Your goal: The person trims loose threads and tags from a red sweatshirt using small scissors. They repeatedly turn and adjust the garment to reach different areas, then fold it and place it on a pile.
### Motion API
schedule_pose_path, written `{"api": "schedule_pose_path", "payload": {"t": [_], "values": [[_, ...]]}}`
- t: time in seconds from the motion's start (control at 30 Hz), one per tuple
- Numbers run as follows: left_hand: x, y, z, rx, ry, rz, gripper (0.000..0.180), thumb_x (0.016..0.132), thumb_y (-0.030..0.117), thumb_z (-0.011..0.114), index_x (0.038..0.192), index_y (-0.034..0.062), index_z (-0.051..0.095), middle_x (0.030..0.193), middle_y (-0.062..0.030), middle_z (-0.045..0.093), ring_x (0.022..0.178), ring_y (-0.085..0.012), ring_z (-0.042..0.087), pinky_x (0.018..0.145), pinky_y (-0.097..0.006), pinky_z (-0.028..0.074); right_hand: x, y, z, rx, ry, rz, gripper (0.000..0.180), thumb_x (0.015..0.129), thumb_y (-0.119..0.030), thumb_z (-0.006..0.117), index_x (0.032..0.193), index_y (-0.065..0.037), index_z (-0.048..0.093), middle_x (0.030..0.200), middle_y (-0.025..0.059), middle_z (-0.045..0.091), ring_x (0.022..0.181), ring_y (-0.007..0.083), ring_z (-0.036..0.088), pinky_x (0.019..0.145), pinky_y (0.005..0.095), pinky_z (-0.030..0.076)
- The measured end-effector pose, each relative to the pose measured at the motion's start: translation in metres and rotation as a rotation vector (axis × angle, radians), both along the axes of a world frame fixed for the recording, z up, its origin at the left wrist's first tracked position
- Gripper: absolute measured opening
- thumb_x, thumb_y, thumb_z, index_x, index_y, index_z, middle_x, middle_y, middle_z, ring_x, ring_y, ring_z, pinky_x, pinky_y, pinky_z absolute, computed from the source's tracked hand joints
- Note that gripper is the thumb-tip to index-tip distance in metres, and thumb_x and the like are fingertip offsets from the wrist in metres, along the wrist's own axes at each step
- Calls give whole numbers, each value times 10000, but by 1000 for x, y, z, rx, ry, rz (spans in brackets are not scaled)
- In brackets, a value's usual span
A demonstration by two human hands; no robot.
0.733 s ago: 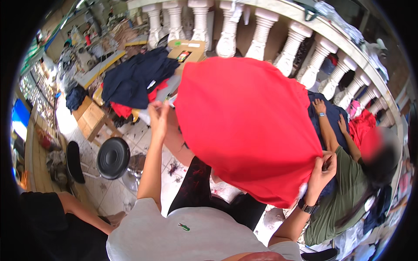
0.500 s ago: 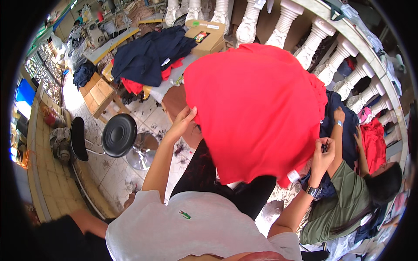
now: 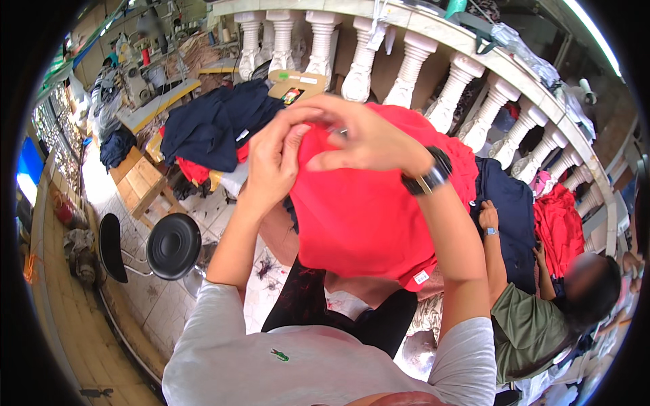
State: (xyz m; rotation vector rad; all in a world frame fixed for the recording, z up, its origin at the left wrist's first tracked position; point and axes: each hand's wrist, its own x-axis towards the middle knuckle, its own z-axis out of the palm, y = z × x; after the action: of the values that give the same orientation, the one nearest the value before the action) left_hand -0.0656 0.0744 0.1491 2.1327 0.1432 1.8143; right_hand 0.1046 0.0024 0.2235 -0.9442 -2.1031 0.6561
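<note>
A red garment [image 3: 365,216] with a small white tag [image 3: 421,278] at its lower corner is spread over the work surface and toward my lap. My left hand [image 3: 269,162] pinches its upper left edge between thumb and fingers. Right beside it, my right hand [image 3: 372,139] crosses above the cloth, fingers curled and somewhat blurred. A small shiny thing shows at its fingers, too smeared to name. On my right wrist is a dark watch [image 3: 428,176].
Dark blue garments [image 3: 210,125] lie at the far left near a cardboard box [image 3: 298,84]. A black stool [image 3: 174,246] stands at left. White balusters [image 3: 406,71] line the far side. At right, a co-worker in a green shirt [image 3: 538,328] handles dark blue cloth [image 3: 508,216].
My right hand has moved from the garment's lower right side up and left, next to my left hand. My left hand has risen. The red garment now lies lower and flatter.
</note>
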Motion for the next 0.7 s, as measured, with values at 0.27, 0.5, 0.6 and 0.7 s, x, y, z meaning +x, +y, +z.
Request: {"api": "schedule_pose_path", "payload": {"t": [0.27, 0.5, 0.6, 0.7], "values": [[6, 12, -24, -389, -9, -250, 501, 867, 149, 817, 1186, 21, 452, 991, -79, 575, 929, -101, 581, 869, -257, 490, 21, 41, 51, 158, -75, -348, 341, 790, -193, 857, 996, 30, 702, 881, 29, 679, 786, 97, 577, 734, 275, 479], [6, 28, -62, -392, 77, -63, 237, 858, -91, 705, 852, 37, 506, 823, 39, 461, 718, -21, 404, 623, -198, 337, 87, 39, 32, 281, 99, -435, 213, 830, 29, 755, 859, -56, 561, 843, -20, 614, 782, 47, 569, 708, 231, 482], [7, 23, -56, -299, 41, -44, 210, 777, -126, 663, 791, 21, 513, 787, -4, 452, 677, -86, 406, 601, -238, 337, 90, 28, 25, 259, 181, -387, 298, 810, 109, 686, 774, -78, 458, 875, 0, 610, 825, 72, 565, 714, 236, 499], [6, 15, -53, -189, 25, -2, 194, 676, -134, 617, 790, 1, 536, 774, -69, 483, 639, -179, 458, 593, -295, 388, 99, 16, 21, 273, 152, -450, 293, 753, 160, 644, 767, -62, 452, 926, 21, 623, 917, 98, 573, 787, 255, 506]]}}
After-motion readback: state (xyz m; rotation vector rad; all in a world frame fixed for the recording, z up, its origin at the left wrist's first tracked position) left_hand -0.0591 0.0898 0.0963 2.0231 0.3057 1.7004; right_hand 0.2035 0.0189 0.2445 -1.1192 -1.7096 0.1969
